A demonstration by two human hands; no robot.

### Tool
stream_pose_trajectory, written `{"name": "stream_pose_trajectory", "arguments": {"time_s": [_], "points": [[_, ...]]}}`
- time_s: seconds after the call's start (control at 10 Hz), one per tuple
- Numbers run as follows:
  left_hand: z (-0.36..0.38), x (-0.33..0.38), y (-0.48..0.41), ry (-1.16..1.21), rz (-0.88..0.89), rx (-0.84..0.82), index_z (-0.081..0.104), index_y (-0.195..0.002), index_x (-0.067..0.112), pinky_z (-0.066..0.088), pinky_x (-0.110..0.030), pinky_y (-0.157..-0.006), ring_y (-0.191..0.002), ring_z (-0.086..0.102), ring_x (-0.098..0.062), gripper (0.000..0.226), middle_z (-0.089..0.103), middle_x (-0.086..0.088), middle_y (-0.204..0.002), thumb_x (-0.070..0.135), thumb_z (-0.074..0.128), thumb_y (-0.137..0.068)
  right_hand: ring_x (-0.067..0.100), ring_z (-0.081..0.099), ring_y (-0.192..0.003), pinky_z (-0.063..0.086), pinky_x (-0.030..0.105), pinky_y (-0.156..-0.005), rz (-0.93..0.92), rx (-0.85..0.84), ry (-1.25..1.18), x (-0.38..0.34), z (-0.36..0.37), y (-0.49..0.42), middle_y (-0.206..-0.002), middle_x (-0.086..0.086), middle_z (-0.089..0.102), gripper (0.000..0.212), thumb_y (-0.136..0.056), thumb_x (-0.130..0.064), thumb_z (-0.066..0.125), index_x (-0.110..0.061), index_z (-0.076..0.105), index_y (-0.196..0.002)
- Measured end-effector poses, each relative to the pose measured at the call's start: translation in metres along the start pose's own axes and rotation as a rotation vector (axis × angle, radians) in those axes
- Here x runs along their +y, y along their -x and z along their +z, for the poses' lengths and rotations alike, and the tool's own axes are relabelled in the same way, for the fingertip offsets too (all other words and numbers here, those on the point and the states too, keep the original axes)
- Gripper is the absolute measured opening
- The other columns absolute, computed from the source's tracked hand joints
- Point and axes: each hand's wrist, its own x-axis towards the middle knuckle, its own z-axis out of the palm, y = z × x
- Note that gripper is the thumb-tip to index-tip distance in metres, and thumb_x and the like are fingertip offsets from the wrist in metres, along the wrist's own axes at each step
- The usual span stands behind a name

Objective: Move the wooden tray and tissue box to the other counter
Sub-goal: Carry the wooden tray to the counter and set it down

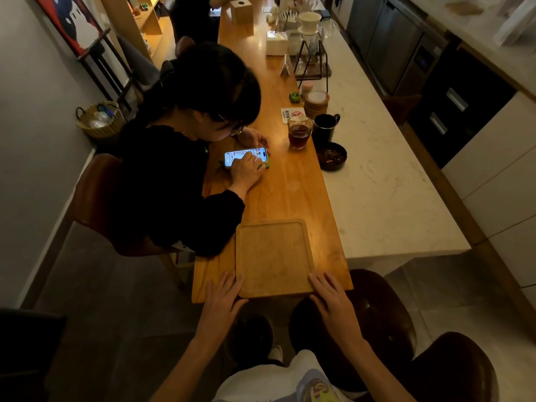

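An empty wooden tray (272, 253) lies flat at the near end of the long wooden counter (290, 187), its near edge level with the counter's end. My left hand (224, 294) rests with straight fingers against the tray's near left corner. My right hand (329, 294) lies the same way at the near right corner. Neither hand curls round the rim. Far up the counter stands a white tissue box (277, 43), and a wooden cube-shaped tissue box (241, 10) stands further back still.
A seated person in black (185, 158) leans over a phone (246, 156) just left of the tray. A glass of dark drink (300, 133), a black mug (324, 126), a dark bowl (331, 156) and a coffee dripper stand (311, 50) stand mid-counter. A white marble counter (385, 204) adjoins on the right. Brown chairs (385, 311) stand below me.
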Motion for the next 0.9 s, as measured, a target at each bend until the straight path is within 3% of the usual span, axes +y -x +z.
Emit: {"name": "stream_pose_trajectory", "arguments": {"time_s": [0.2, 0.3, 0.4, 0.5, 0.6, 0.7, 0.8, 0.9], "points": [[0.006, -0.003, -0.003, -0.058, 0.029, 0.034, 0.037, -0.147, 0.02, 0.034, -0.063, -0.108, -0.137, 0.042, -0.034, 0.07, 0.053, -0.013, -0.143, 0.061, 0.013, -0.097, 0.023, 0.038, -0.143, 0.044, 0.043, -0.109, 0.013, 0.01, -0.031, -0.001, 0.001, 0.001, -0.149, 0.001, 0.047, 0.067, -0.089, -0.008, 0.07, -0.026, 0.042, -0.147], [0.003, -0.002, 0.0, -0.038, 0.028, -0.025, 0.029, -0.149, 0.024, 0.034, -0.065, -0.108, -0.139, 0.039, -0.033, 0.069, 0.049, -0.012, -0.147, 0.064, 0.013, -0.095, 0.022, 0.035, -0.144, 0.043, 0.045, -0.11, 0.0, 0.007, -0.025, -0.004, -0.003, 0.0, -0.15, 0.002, 0.047, 0.066, -0.09, -0.012, 0.069, -0.026, 0.039, -0.147], [-0.001, 0.003, -0.001, 0.124, -0.017, -0.017, 0.016, -0.154, 0.035, 0.016, -0.055, -0.119, -0.149, 0.016, -0.021, 0.075, 0.027, 0.002, -0.159, 0.069, 0.033, -0.089, 0.015, 0.023, -0.145, 0.029, 0.04, -0.116, 0.136, -0.031, -0.232, -0.015, -0.009, -0.001, -0.152, -0.009, 0.029, 0.064, -0.093, -0.033, 0.062, -0.025, 0.035, -0.151], [-0.032, 0.03, 0.002, 0.712, -0.267, -0.001, 0.01, -0.154, 0.04, 0.021, -0.041, -0.115, -0.145, 0.02, -0.015, 0.087, 0.025, 0.008, -0.159, 0.057, 0.059, -0.085, 0.015, 0.033, -0.142, 0.031, 0.034, -0.113, 0.452, -0.016, -0.659, -0.032, -0.02, -0.01, -0.156, -0.004, 0.031, 0.08, -0.089, -0.057, 0.056, -0.02, 0.03, -0.154], [-0.07, 0.064, 0.007, 0.963, -0.418, 0.141, 0.02, -0.154, 0.023, 0.03, -0.034, -0.109, -0.142, 0.034, -0.021, 0.071, 0.036, -0.004, -0.156, 0.04, 0.054, -0.095, 0.022, 0.036, -0.142, 0.031, 0.04, -0.115, 0.605, 0.016, -0.84, -0.036, -0.026, -0.017, -0.157, 0.006, 0.036, 0.067, -0.097, -0.047, 0.05, -0.015, 0.032, -0.153], [-0.107, 0.033, -0.123, 0.547, -0.158, 0.061, 0.04, -0.145, 0.007, 0.029, -0.032, -0.106, -0.137, 0.041, -0.03, 0.078, 0.046, -0.013, -0.146, 0.064, 0.025, -0.094, 0.02, 0.038, -0.139, 0.031, 0.041, -0.115, 0.613, 0.024, -0.849, -0.031, -0.021, -0.018, -0.154, 0.005, 0.04, 0.067, -0.094, -0.053, 0.048, -0.015, 0.042, -0.149], [-0.092, 0.021, -0.322, -0.03, -0.198, 0.17, 0.063, -0.116, 0.008, 0.035, -0.039, -0.096, -0.117, 0.053, -0.031, 0.066, 0.06, -0.012, -0.118, 0.05, 0.018, -0.091, 0.023, 0.03, -0.146, 0.026, 0.047, -0.12, 0.608, 0.029, -0.801, -0.03, -0.019, -0.018, -0.159, 0.005, 0.033, 0.063, -0.097, -0.049, 0.048, -0.014, 0.042, -0.149], [-0.085, 0.016, -0.348, -0.24, -0.024, 0.101, 0.07, -0.1, 0.01, 0.042, -0.045, -0.084, -0.102, 0.056, -0.03, 0.033, 0.065, -0.007, -0.104, 0.03, 0.046, -0.09, 0.022, 0.028, -0.147, 0.025, 0.046, -0.12, 0.606, 0.022, -0.797, -0.029, -0.019, -0.018, -0.16, 0.005, 0.031, 0.059, -0.099, -0.045, 0.048, -0.012, 0.043, -0.148]]}}
